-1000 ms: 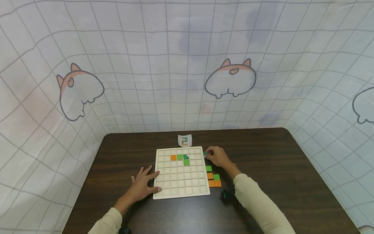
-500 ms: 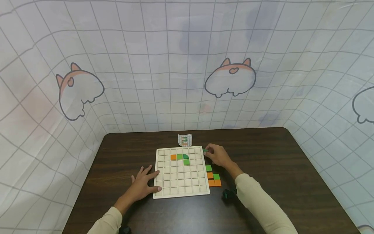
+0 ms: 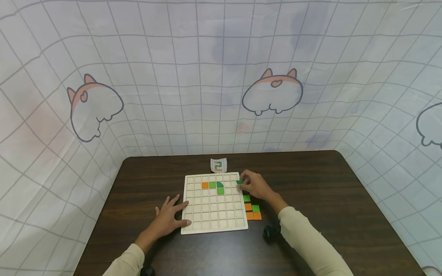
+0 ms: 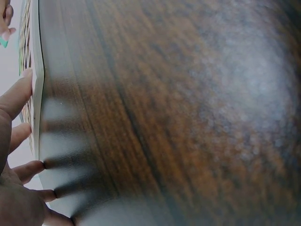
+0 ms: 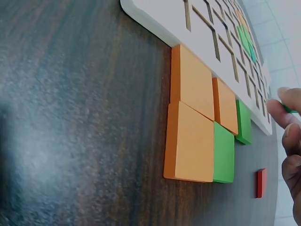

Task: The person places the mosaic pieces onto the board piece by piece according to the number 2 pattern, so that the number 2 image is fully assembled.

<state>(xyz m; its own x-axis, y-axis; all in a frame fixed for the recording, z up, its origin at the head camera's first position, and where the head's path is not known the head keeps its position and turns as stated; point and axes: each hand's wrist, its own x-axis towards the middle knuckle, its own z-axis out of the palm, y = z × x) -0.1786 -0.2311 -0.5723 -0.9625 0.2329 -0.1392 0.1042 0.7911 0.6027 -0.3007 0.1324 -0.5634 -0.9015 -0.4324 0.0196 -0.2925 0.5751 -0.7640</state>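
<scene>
Moved leftward since the earlier frame: the held green piece (image 3: 239,182), now over the right edge of the board (image 3: 214,215). Left hand (image 3: 168,217) spreads its fingers, thumb and index on the board's rim, presumably steadying it; right hand (image 3: 256,185) pinches the piece, forearm (image 3: 307,235) slanting inward.

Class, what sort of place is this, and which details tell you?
Probably a screened-off tabletop workspace: a dark table, patterned cloth with cartoon animals behind and beside it, and a pale gridded board with orange and green tiles.
</scene>
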